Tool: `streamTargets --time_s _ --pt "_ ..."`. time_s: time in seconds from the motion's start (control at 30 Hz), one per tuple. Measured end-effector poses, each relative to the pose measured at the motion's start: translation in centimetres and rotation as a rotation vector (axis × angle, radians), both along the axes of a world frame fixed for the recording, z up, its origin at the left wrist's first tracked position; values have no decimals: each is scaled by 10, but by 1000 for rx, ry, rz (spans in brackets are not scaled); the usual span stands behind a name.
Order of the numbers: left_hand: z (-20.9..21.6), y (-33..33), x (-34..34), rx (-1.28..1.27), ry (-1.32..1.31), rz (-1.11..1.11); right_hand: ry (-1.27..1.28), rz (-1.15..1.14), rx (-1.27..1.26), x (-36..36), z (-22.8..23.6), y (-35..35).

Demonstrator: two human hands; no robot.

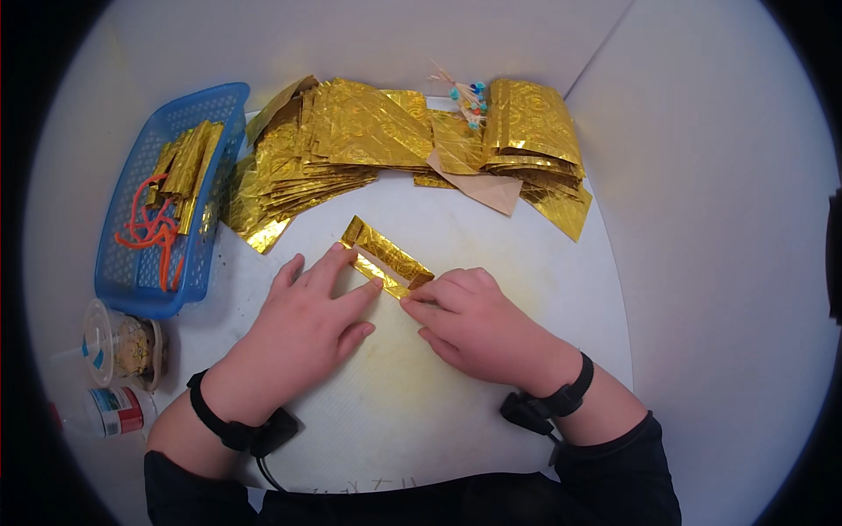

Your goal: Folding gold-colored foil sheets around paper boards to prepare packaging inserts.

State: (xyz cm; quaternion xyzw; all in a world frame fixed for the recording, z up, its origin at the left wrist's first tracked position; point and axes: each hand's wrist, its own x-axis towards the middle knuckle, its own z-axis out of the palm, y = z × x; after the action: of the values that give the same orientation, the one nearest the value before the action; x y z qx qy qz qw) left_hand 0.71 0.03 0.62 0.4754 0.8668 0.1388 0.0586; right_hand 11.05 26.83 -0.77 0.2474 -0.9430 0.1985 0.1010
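Note:
In front of me on the white tabletop lies a small sheet of gold foil paper (392, 252), its two long sides folded inward with a pale strip between them. It slants down from left to right. My left hand (303, 316) rests on its near-left edge with the fingers spread and the fingertips pressing the fold. At the lower right end, my right hand (482, 329) has its fingers drawn together on the corner of the paper. The underside of that corner is hidden by the right fingertips.
Stacks of gold foil paper (351, 131) and another pile (532, 123) line the far edge, with bead-topped picks (474, 101) between. A blue basket (231, 114) at left holds folded gold strips and orange cords. A lidded cup (110, 342) and plastic bottle (96, 412) stand nearer.

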Motion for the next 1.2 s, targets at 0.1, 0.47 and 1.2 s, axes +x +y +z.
streamTargets --time_s 0.1,0.47,1.2 --pt "2 2 3 -5 -5 9 -18 1 -44 0 3 2" --pt "-12 2 -27 140 -99 -83 -52 186 -237 -1 6 6" --pt "7 4 -21 196 120 -228 54 -194 149 -4 -5 1"
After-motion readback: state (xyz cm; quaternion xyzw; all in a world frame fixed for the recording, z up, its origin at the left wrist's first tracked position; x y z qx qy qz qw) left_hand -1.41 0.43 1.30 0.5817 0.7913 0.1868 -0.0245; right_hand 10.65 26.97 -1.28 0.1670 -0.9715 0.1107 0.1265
